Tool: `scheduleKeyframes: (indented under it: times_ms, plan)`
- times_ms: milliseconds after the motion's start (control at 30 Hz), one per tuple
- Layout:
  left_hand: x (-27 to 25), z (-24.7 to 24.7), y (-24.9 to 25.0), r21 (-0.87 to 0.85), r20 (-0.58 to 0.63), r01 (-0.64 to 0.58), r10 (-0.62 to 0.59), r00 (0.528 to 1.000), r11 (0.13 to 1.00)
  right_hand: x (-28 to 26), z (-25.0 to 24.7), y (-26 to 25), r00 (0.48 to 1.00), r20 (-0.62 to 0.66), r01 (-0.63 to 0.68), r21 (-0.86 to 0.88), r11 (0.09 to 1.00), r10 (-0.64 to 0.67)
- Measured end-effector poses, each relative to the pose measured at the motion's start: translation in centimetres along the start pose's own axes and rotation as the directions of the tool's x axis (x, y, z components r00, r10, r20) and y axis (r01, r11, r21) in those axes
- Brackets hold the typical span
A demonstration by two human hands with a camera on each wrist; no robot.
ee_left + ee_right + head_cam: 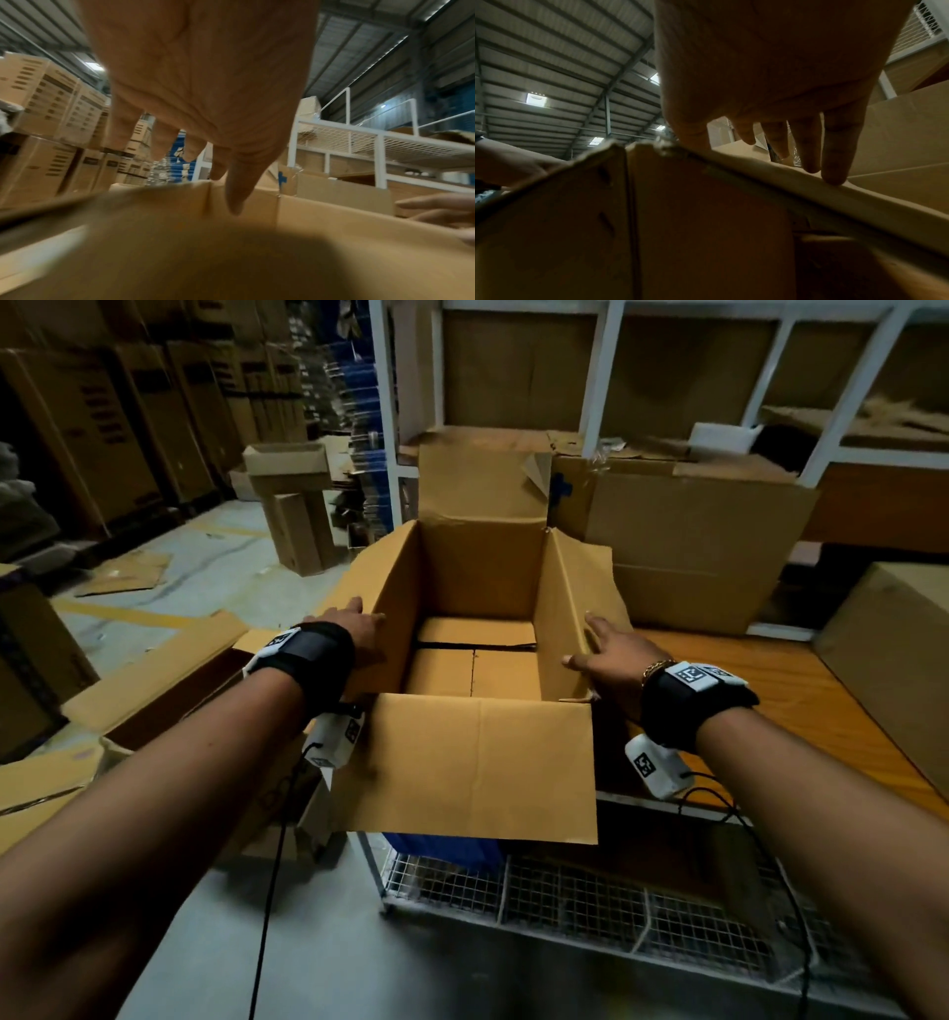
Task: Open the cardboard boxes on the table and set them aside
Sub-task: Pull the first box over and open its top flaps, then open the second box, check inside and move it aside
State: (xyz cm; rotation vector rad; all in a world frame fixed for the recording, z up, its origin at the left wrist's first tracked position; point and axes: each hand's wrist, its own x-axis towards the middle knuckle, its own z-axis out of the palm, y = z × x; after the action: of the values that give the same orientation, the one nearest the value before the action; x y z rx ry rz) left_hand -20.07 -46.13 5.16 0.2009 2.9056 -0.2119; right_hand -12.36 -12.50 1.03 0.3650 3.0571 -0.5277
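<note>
An opened cardboard box (pixel 477 588) stands at the left end of the wooden table (pixel 770 690), all its flaps folded outward and its inside empty. The near flap (pixel 482 762) hangs toward me. My left hand (pixel 354 629) lies with straight fingers on the left flap by the box's rim; the left wrist view shows its palm (pixel 200 101) spread above the cardboard (pixel 231 253). On the right rim rests my right hand (pixel 611 649), fingers straight on the right flap and thumb toward the inside. In the right wrist view that hand (pixel 770 71) touches the box edge (pixel 706 223).
A larger cardboard box (pixel 693 546) stands just behind and to the right, another (pixel 893 649) at the table's right end. A white shelf frame (pixel 601 377) rises behind. Opened boxes (pixel 154 670) lie on the left; stacked cartons (pixel 102 428) line the far wall.
</note>
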Motion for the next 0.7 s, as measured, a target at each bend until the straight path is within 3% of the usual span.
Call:
scheduleKeyframes:
  times_ms: [133, 300, 400, 533, 700]
  plan:
    - [-1.4, -1.7, 3.6, -0.066, -0.077, -0.075, 0.070, 0.995, 0.995, -0.8, -1.7, 1.8, 1.000, -0.014, 0.019, -0.012, 1.000, -0.019]
    - [-3.2, -3.5, 11.8, -0.156, -0.206, -0.229, 0.195, 0.959, 0.961, -3.1, -3.6, 5.7, 0.995, -0.089, 0.039, 0.012, 0.999, -0.038]
    - [-4.9, -4.3, 18.0, -0.210, -0.327, -0.383, 0.305, 0.895, 0.900, -4.8, -4.9, 9.7, 0.992, -0.124, 0.015, 0.016, 1.000, -0.013]
    - [-6.6, -4.7, 26.0, -0.204, -0.487, -0.550, 0.404, 0.774, 0.810, -7.3, -7.0, 16.2, 0.986, -0.154, -0.056, 0.010, 0.998, 0.057]
    - [-9.4, -5.0, 37.7, -0.214, -0.508, -0.641, 0.477, 0.717, 0.737, -11.7, -10.5, 27.4, 0.965, -0.223, -0.140, 0.017, 0.990, 0.140]
